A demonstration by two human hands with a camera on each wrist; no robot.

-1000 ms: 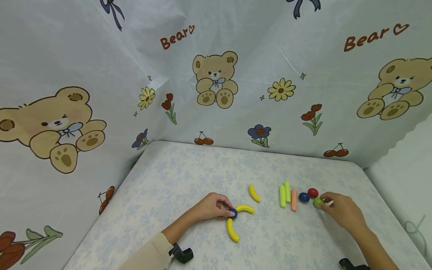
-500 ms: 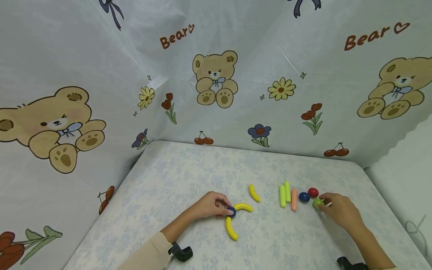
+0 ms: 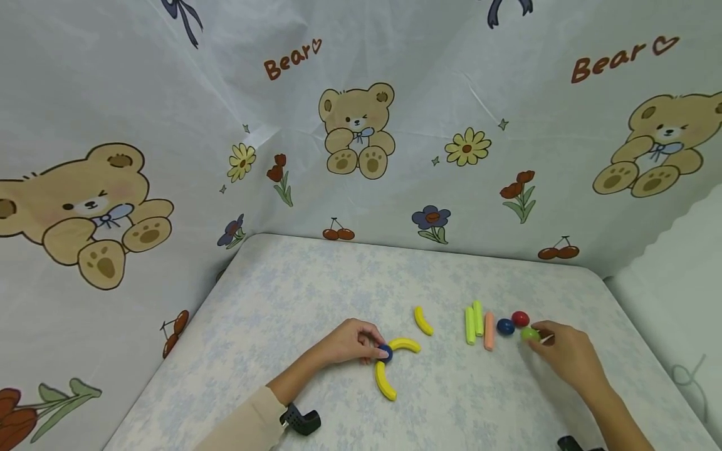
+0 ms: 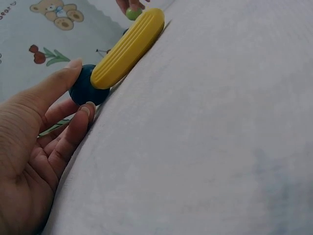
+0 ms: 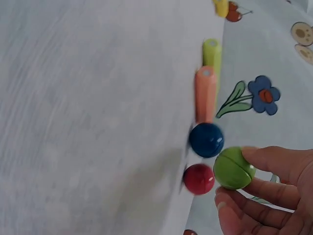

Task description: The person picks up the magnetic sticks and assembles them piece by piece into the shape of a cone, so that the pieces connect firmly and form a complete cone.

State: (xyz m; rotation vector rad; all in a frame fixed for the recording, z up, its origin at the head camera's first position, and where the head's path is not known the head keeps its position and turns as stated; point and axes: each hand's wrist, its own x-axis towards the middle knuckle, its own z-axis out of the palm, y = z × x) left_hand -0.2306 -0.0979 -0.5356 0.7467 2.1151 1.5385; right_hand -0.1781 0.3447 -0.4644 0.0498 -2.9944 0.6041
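My left hand (image 3: 355, 343) pinches a blue ball (image 4: 84, 89) between thumb and fingers. Two yellow curved magnetic-looking sticks meet that ball: one stick (image 3: 405, 344) points right, the other stick (image 3: 385, 382) toward the front. In the left wrist view, a ribbed yellow stick (image 4: 129, 48) touches the ball. At the right, my right hand (image 3: 570, 354) holds a green ball (image 5: 234, 168) by thumb and fingers. The right wrist view shows it slightly off the table, near a red ball (image 5: 199, 179) and another blue ball (image 5: 206, 140).
A third yellow curved stick (image 3: 423, 321) lies behind the left hand's pieces. Two lime straight sticks (image 3: 470, 326) and an orange stick (image 3: 489, 331) lie left of the loose balls. A bear-print cloth (image 3: 361, 207) hangs behind the table (image 3: 316, 269).
The green ball has risen slightly in my right hand. The left hand keeps its grip on the blue ball, which has shifted a little left with its two yellow sticks.
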